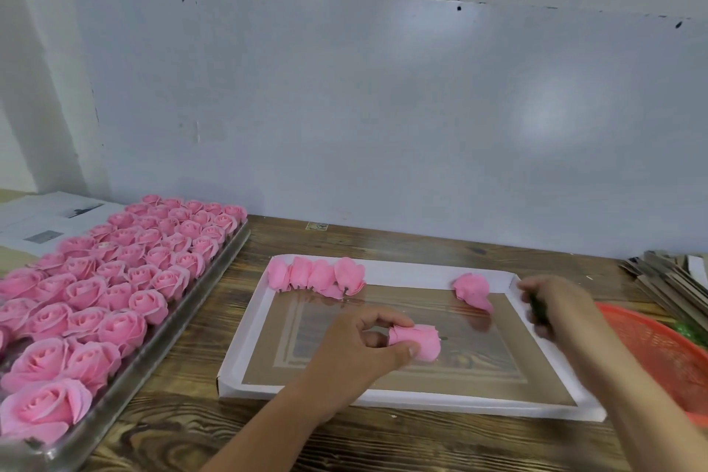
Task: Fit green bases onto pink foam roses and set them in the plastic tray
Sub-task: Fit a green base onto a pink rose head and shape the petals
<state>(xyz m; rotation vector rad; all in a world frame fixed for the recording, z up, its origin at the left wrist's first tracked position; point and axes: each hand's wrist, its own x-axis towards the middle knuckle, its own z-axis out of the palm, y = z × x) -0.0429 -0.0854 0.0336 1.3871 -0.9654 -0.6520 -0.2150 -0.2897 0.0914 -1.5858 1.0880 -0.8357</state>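
Observation:
My left hand (367,345) pinches a pink foam rose (419,341) on its side over the middle of the white-rimmed clear plastic tray (245,333). My right hand (551,308), blurred at the tray's right edge, grips a dark green base (538,308). Several finished roses (316,276) lie in a row along the tray's far left edge. One more rose (473,289) lies near its far right corner.
A long metal tray (161,349) packed with several pink roses (111,280) fills the left of the wooden table (383,241). A red mesh basket (659,349) holding green pieces sits at the right. Stacked cardboard (670,276) lies behind it. Papers (46,222) lie far left.

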